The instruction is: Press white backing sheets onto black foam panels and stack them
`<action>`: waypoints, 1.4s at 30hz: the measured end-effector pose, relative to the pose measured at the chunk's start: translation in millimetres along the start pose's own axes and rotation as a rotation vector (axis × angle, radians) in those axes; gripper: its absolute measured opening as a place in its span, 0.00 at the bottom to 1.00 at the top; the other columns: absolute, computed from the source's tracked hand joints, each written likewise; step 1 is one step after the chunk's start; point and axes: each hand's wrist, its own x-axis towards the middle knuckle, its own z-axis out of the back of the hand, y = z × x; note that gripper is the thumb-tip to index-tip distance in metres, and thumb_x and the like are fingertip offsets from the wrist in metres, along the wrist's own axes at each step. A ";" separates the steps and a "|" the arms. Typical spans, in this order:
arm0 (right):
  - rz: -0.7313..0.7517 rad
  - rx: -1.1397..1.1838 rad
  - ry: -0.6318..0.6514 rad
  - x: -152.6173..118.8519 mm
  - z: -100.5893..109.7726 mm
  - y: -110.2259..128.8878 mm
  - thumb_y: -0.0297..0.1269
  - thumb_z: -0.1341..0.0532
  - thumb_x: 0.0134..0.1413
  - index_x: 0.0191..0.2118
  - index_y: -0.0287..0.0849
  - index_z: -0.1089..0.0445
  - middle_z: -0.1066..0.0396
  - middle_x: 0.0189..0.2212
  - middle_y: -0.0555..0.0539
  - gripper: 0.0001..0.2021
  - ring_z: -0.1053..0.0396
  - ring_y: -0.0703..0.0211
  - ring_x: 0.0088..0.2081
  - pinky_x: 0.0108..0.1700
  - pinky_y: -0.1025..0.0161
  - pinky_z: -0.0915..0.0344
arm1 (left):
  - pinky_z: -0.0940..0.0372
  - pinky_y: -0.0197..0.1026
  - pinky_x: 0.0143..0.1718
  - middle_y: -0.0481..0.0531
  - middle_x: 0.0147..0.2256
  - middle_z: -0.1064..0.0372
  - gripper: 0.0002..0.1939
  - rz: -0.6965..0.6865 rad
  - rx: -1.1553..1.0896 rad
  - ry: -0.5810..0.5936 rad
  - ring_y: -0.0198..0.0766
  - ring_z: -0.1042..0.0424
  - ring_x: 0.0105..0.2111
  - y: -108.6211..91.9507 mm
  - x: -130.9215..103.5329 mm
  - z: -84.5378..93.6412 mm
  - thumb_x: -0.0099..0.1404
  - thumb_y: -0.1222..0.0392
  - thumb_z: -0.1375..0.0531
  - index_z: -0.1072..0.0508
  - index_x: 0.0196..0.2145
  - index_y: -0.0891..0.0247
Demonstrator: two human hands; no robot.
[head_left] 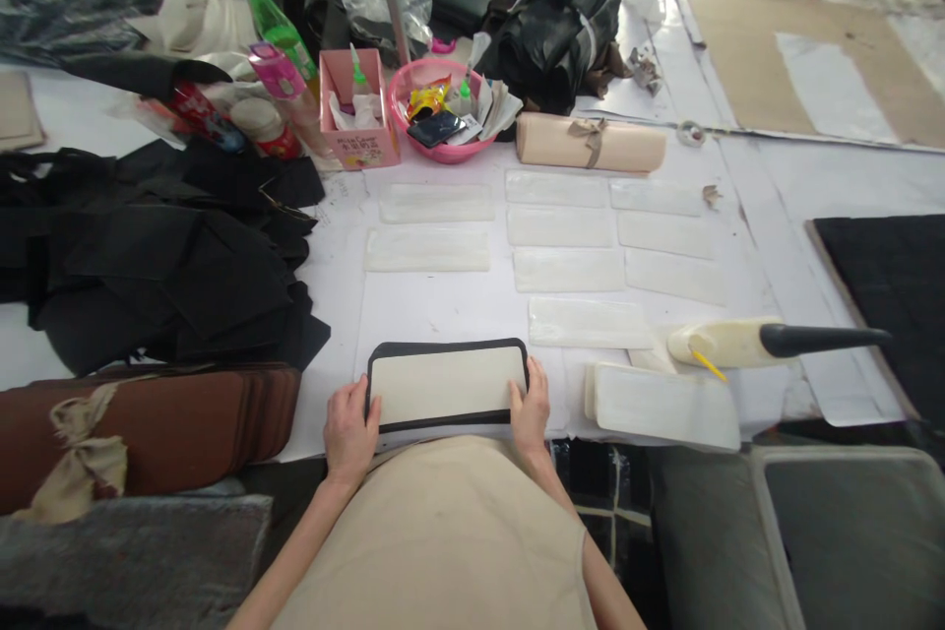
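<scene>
A white rectangular panel (445, 384) lies on a slightly larger black piece (420, 348) with rounded corners, at the table's front edge. My left hand (352, 425) grips the left end of the two, thumb on top near the white panel's edge. At the right end, my right hand (530, 406) holds them the same way, thumb on the panel and fingers at the black rim. Several translucent white strips (427, 250) are laid out in rows beyond. To the right sits a small stack of white panels (664, 406).
A cream bottle (720, 345) with a black handle lies right of my hands. Black pieces (169, 256) are heaped at left, above tied brown panels (169, 418). A pink basket (443, 148), pink box (360, 150) and beige roll (635, 147) stand behind.
</scene>
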 end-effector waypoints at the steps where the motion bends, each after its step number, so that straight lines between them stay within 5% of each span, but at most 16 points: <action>1: 0.005 0.006 -0.021 0.5 1.1 2.9 0.35 0.48 0.62 0.60 0.36 0.38 0.38 0.59 0.34 0.21 0.42 0.49 0.61 0.61 0.48 0.43 | 0.34 0.52 0.47 0.64 0.42 0.32 0.22 -0.007 0.015 -0.014 0.52 0.34 0.46 -1.2 1.2 2.1 0.69 0.52 0.49 0.30 0.53 0.69; 6: -0.056 0.060 -0.021 5.1 13.2 21.7 0.38 0.45 0.60 0.54 0.42 0.33 0.27 0.46 0.41 0.18 0.30 0.51 0.46 0.51 0.51 0.34 | 0.35 0.48 0.42 0.57 0.36 0.30 0.19 0.039 -0.147 -0.016 0.47 0.32 0.38 -4.1 6.4 12.3 0.68 0.51 0.47 0.27 0.48 0.66; 10: -0.084 0.224 0.033 21.4 19.6 41.1 0.39 0.43 0.59 0.55 0.43 0.34 0.26 0.44 0.43 0.19 0.28 0.54 0.42 0.47 0.57 0.33 | 0.35 0.42 0.34 0.51 0.31 0.29 0.17 0.297 -0.517 0.019 0.39 0.32 0.29 -4.4 25.1 24.1 0.62 0.48 0.40 0.25 0.41 0.63; 15: -0.150 0.404 0.082 74.3 -1.8 51.9 0.41 0.43 0.57 0.57 0.39 0.37 0.27 0.33 0.46 0.23 0.29 0.56 0.34 0.39 0.60 0.32 | 0.33 0.40 0.36 0.52 0.32 0.26 0.20 0.473 -0.887 -0.024 0.38 0.29 0.31 -0.9 88.0 28.8 0.53 0.49 0.34 0.25 0.39 0.65; 19: -0.182 0.372 0.103 117.3 -35.2 47.7 0.39 0.43 0.53 0.54 0.36 0.36 0.28 0.29 0.48 0.23 0.31 0.57 0.31 0.37 0.61 0.33 | 0.32 0.40 0.36 0.52 0.31 0.26 0.21 0.494 -0.992 -0.057 0.37 0.28 0.31 5.8 141.1 9.5 0.48 0.51 0.34 0.26 0.37 0.67; 27: -0.100 -0.001 0.110 139.3 -67.8 40.1 0.29 0.46 0.54 0.53 0.35 0.34 0.26 0.40 0.41 0.19 0.29 0.54 0.41 0.47 0.59 0.36 | 0.33 0.41 0.33 0.51 0.27 0.28 0.16 0.537 -0.788 -0.002 0.38 0.29 0.28 18.9 182.0 -36.2 0.50 0.55 0.38 0.26 0.36 0.66; 34: 0.049 -0.299 0.073 140.9 -58.9 58.5 0.29 0.44 0.57 0.54 0.39 0.33 0.32 0.47 0.38 0.18 0.35 0.49 0.50 0.51 0.55 0.39 | 0.34 0.45 0.38 0.54 0.33 0.28 0.12 0.381 -0.352 0.001 0.42 0.29 0.31 22.3 181.0 -25.8 0.55 0.55 0.40 0.25 0.36 0.62; 39: -0.047 -0.249 0.251 185.2 -61.8 77.6 0.32 0.45 0.61 0.49 0.42 0.28 0.28 0.46 0.41 0.13 0.30 0.53 0.45 0.48 0.59 0.36 | 0.35 0.44 0.38 0.56 0.38 0.28 0.15 0.241 -0.236 -0.041 0.45 0.28 0.36 24.2 205.1 -21.5 0.61 0.54 0.46 0.25 0.39 0.62; 42: -0.125 -0.250 0.255 218.3 -73.8 81.6 0.32 0.43 0.59 0.45 0.40 0.26 0.26 0.43 0.41 0.11 0.28 0.52 0.44 0.47 0.60 0.36 | 0.34 0.46 0.41 0.59 0.38 0.28 0.15 0.277 -0.241 -0.015 0.47 0.28 0.37 24.4 232.4 -24.9 0.60 0.57 0.48 0.24 0.38 0.64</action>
